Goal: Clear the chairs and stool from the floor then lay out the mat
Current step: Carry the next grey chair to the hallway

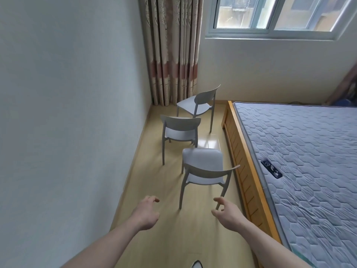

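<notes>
Chairs stand three in a row on the floor (170,225), in the narrow strip between the left wall and the bed (237,151), which serves as the landmark. The nearest chair (204,171) sits just beside the bed's wooden side rail, its backrest turned toward the person. The middle chair (180,128) is farther from the bed, closer to the wall. The far chair (201,105) stands near the bed's far corner, in front of the curtain (172,55). No stool or mat shows here.

Both hands reach toward the nearest chair without touching it. The left hand (146,211) has its fingers loosely curled and holds nothing. The right hand (226,209) has thumb and fingers spread in a half-open curve, also holding nothing, and overlaps one rear leg in the view.

These look like moulded plastic chairs: probably light, rigid, smooth and a little slippery. The curved top rail of the backrest is likely the best hold, one hand toward each end. Lifting straight up should avoid scraping the glossy floor or knocking the bed rail. They may also stack.
</notes>
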{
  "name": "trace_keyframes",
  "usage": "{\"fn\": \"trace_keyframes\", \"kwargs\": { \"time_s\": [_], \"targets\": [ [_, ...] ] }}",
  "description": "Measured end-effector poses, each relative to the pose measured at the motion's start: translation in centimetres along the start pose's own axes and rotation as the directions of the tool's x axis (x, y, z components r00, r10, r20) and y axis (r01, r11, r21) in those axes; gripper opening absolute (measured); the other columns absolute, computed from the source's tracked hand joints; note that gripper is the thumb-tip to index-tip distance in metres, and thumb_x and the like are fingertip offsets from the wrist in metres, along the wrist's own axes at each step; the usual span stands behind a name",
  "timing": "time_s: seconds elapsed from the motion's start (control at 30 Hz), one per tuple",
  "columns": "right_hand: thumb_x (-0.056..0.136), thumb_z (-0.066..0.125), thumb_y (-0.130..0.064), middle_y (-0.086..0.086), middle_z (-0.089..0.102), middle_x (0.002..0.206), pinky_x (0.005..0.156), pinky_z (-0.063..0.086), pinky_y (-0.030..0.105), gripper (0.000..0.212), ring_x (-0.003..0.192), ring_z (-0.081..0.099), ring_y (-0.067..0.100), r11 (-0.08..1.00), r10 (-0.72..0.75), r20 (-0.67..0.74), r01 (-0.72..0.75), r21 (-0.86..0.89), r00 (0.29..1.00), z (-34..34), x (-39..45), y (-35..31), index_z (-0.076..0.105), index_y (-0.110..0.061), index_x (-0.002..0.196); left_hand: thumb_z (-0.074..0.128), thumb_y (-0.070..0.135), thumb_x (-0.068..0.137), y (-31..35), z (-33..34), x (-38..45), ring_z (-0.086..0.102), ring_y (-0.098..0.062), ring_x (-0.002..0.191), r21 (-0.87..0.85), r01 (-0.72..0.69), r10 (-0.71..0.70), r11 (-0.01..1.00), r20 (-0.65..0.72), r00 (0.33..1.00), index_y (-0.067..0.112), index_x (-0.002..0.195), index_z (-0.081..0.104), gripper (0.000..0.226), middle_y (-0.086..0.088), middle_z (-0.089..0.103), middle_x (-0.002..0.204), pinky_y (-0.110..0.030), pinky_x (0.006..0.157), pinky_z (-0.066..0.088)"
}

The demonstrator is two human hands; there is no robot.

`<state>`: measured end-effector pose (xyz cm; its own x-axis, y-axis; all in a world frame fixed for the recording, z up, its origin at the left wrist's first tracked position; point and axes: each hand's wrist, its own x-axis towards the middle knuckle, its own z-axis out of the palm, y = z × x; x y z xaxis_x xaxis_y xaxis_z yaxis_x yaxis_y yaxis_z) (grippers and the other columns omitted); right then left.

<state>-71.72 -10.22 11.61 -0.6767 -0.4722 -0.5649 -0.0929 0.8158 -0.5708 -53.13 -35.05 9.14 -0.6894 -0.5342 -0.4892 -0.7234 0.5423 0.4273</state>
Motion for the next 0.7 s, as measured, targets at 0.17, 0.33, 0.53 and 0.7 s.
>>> {"fn": "trace_keyframes", "kwargs": {
  "time_s": [0.17,0.33,0.53,0.7],
  "targets": [
    [0.096,0.065,-0.033,0.0,0.05,0.15,0.11,0.047,0.036,0.055,0.132,0.053,0.021,1.0,0.013,-0.017,-0.013,-0.024,1.0,-4.8,5.2,0.6,0.047,-0.025,0.147,0.054,0.017,0.087,4.4,-0.2,5.0,0.052,-0.016,0.125,-0.05,0.017,-0.017,0.999,0.014,1.0,0.027,0.139,0.05,0.053,0.008,0.043,0.147,-0.026,0.096,0.045],
    [0.097,0.064,-0.03,0.002,0.054,0.144,0.106,0.045,0.033,0.054,0.131,0.052,0.021,0.997,0.051,-0.022,-0.052,-0.048,0.998,-8.5,9.3,1.5,0.046,-0.022,0.148,0.055,0.016,0.087,7.8,-0.3,8.7,0.048,-0.018,0.132,-0.071,0.038,-0.034,0.997,0.054,0.998,0.025,0.138,0.05,0.053,0.005,0.043,0.147,-0.033,0.108,0.044],
    [0.096,0.064,-0.032,0.0,0.048,0.152,0.11,0.043,0.036,0.058,0.137,0.049,0.02,0.994,0.101,-0.032,-0.102,-0.035,0.994,-11.0,15.3,2.2,0.044,-0.022,0.149,0.057,0.02,0.089,11.0,-1.4,15.5,0.049,-0.019,0.132,-0.024,0.042,-0.04,0.999,0.095,0.995,0.024,0.139,0.051,0.05,0.003,0.044,0.147,-0.032,0.105,0.046],
    [0.096,0.064,-0.03,0.002,0.046,0.153,0.102,0.046,0.031,0.06,0.135,0.05,0.021,0.988,0.15,-0.04,-0.151,-0.032,0.988,-12.5,20.1,1.7,0.041,-0.021,0.151,0.057,0.022,0.088,13.4,-1.8,22.1,0.052,-0.021,0.129,-0.023,0.049,-0.045,0.999,0.147,0.988,0.023,0.139,0.051,0.052,-0.001,0.045,0.147,-0.032,0.105,0.045]
  ]
}}
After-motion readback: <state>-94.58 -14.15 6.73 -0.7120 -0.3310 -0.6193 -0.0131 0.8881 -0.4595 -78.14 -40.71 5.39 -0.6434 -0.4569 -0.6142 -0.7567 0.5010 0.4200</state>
